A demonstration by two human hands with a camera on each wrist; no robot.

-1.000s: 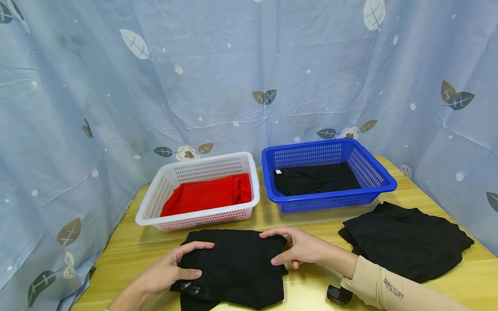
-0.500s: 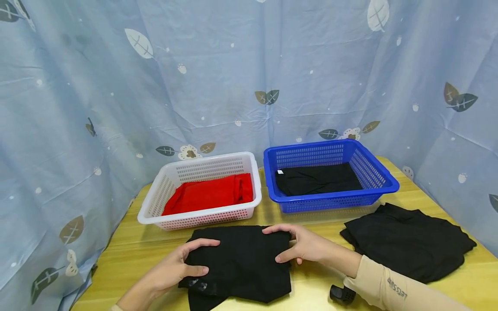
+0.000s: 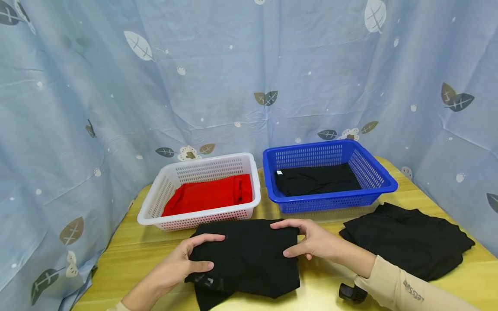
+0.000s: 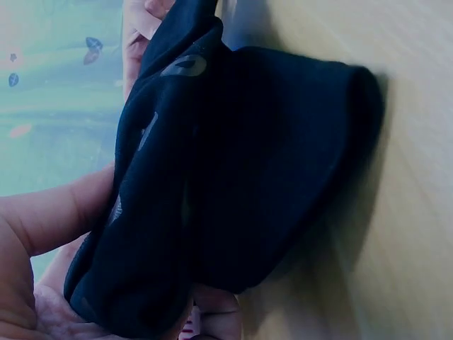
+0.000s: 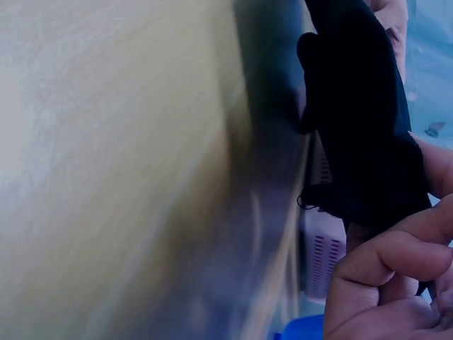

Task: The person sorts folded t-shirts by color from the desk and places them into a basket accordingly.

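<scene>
Black fabric, a folded garment (image 3: 249, 255), is held at the near middle of the wooden counter (image 3: 128, 250), its long axis running left to right across the person's front. The left hand (image 3: 183, 263) is curled round its left edge, thumb on top and fingers underneath, as the left wrist view shows the cloth (image 4: 233, 177) wrapped over the fingers. The right hand (image 3: 315, 242) is closed on the right edge in the same way, with dark cloth (image 5: 361, 120) pinched between thumb and fingers in the right wrist view. The garment is thus gripped at both ends, with neither hand nearer than the other; its near left corner hangs loose and rumpled toward the counter's front edge.

Straight beyond the garment a white basket (image 3: 155, 203) with a red garment (image 3: 206, 194) in it is found, its front rim just beside the black fabric's far edge. To the right of it, and further from the left hand than from the right, a blue basket (image 3: 373, 172) is set, holding a folded black garment (image 3: 315, 179). Between the two baskets only a narrow gap is left.

To the right of the right hand, well apart from the held piece, a loose black pile (image 3: 408, 239) is spread on the counter. A small black object (image 3: 352, 293) lies near the front edge under the right sleeve (image 3: 408, 289). Bare wood is seen to the left of the left hand, bounded by the blue curtain (image 3: 78, 129).
</scene>
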